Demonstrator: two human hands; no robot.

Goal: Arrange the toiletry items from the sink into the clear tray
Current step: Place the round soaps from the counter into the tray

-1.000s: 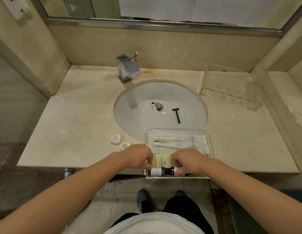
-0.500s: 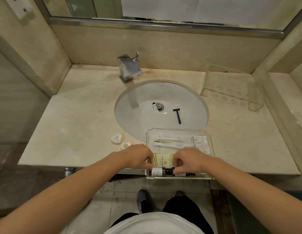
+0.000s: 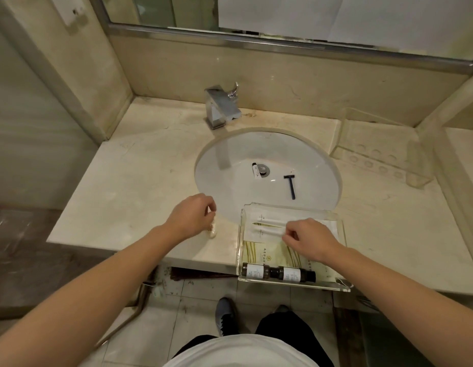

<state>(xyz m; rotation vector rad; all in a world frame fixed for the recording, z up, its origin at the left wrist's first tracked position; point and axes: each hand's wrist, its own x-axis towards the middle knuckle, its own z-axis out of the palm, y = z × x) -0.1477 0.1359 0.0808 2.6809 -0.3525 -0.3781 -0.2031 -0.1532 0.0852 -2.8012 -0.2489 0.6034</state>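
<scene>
Two bottles (image 3: 279,272) and sachets already lie in the clear tray (image 3: 344,287) under the loosely curled, empty right hand (image 3: 308,241). The left hand (image 3: 191,217) pinches a soap (image 3: 213,230) on the surface; beyond both, a razor (image 3: 291,185) and tube (image 3: 255,170) remain in the sink (image 3: 211,165).

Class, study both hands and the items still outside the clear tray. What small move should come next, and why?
Probably the left hand should lift the small round soaps it is reaching on the counter and carry them right into the clear tray. The two dark bottles already lie along the tray's near edge; the razor and small tube wait in the sink.
</scene>
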